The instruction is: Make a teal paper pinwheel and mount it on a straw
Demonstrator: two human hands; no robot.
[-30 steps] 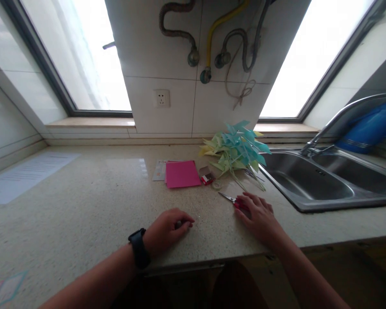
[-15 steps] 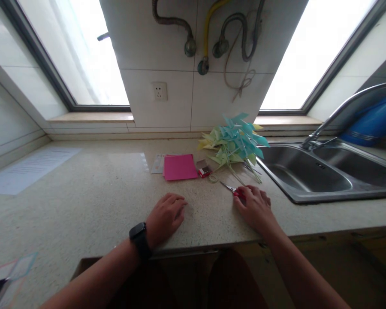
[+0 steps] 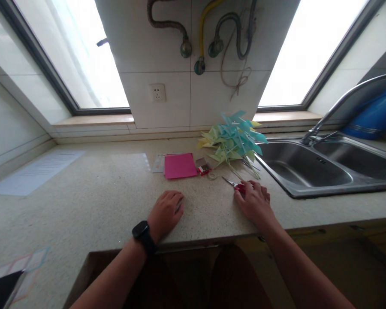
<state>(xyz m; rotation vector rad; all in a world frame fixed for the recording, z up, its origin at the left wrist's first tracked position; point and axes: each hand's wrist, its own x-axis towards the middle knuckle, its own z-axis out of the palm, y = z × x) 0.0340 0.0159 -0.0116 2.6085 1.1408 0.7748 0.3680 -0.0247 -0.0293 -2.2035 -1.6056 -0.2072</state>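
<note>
My right hand (image 3: 254, 202) lies palm down on the speckled counter (image 3: 99, 201), its fingers curled over the red handles of small scissors (image 3: 234, 184) whose blades point left and away. My left hand (image 3: 165, 211), a black watch on its wrist, rests flat near the counter's front edge with fingers together and nothing visibly in it. Behind the hands lie a pink paper stack (image 3: 179, 165), a small red box (image 3: 204, 170), a little clear ring (image 3: 212, 175), and a heap of blue and pale yellow paper pinwheels (image 3: 234, 143) on sticks.
A steel double sink (image 3: 304, 169) with a curved faucet (image 3: 324, 120) fills the right side. A printed sheet (image 3: 35, 171) lies far left, and a coloured card (image 3: 19, 270) at the lower left. Wall socket (image 3: 157, 92) and hoses sit between two windows.
The view has pulled back and tilted up a little. My left hand's fingers have uncurled to lie flat. My right hand stays on the scissors, shifted slightly right of the clear ring.
</note>
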